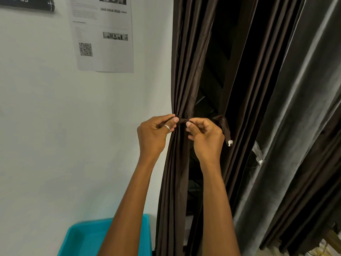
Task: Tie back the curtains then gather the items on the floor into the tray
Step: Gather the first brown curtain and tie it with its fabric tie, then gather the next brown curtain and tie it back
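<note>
A dark brown curtain [186, 71] hangs beside the white wall, bunched into tight folds at hand height. A thin brown tie-back strap [182, 121] runs across the bunch. My left hand [155, 135], with a ring on one finger, pinches the strap's left part. My right hand [205, 136] pinches the strap just to the right, thumbs nearly touching. A loose end of the strap [226, 130] with a white tip hangs right of my right hand. A turquoise tray [83, 237] sits low at the bottom left, partly hidden by my left forearm.
A second, greyer curtain [295, 126] hangs at the right, with another strap end [258, 154] dangling. A printed sheet with a QR code [103, 34] is stuck on the wall. Between the curtains is a dark gap.
</note>
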Available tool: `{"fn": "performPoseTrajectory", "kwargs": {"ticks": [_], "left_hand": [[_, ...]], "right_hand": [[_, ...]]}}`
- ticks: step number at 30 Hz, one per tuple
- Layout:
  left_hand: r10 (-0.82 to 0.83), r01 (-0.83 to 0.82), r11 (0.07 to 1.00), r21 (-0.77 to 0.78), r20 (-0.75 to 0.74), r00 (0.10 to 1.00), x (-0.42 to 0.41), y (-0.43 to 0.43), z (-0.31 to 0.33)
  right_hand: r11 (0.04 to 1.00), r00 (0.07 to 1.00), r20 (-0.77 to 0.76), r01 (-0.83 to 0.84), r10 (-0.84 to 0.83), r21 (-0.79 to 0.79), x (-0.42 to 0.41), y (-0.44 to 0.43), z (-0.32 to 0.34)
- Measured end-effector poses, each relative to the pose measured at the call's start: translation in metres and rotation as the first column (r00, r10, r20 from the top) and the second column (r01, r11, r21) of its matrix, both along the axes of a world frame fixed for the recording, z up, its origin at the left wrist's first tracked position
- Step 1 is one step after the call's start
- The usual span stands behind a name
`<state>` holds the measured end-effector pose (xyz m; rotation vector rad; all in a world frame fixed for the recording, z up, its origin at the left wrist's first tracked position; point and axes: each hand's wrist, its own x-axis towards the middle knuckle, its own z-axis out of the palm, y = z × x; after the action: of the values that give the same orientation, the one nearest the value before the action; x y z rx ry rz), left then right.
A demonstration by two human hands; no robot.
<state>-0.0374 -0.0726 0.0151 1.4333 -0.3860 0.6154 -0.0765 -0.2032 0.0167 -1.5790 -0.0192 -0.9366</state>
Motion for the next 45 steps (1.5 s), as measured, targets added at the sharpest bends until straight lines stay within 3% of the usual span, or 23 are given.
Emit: {"fn": "performPoseTrajectory", "kwargs": {"ticks": [13,20,31,45], "left_hand": [[0.051,-0.046,0.994,0.096,-0.046,0.998,0.004,0.010,0.006],[0.071,-0.061,0.987,0.148,-0.058,0.996,0.004,0.005,0.008],[0.089,-0.077,0.991,0.109,-0.106,0.990,-0.004,-0.017,-0.001],[0.143,-0.113,0.986,0.121,-0.276,0.950,-0.028,-0.061,-0.034]], "right_hand": [[0.976,0.998,-0.036,0.059,-0.053,0.210,0.002,-0.029,0.004],[0.977,0.998,-0.058,0.042,-0.030,0.207,0.005,-0.028,0.002],[0.983,0.994,-0.107,0.031,-0.012,0.179,0.012,-0.035,-0.006],[0.986,0.968,-0.235,-0.044,0.082,0.160,-0.001,-0.070,-0.045]]}}
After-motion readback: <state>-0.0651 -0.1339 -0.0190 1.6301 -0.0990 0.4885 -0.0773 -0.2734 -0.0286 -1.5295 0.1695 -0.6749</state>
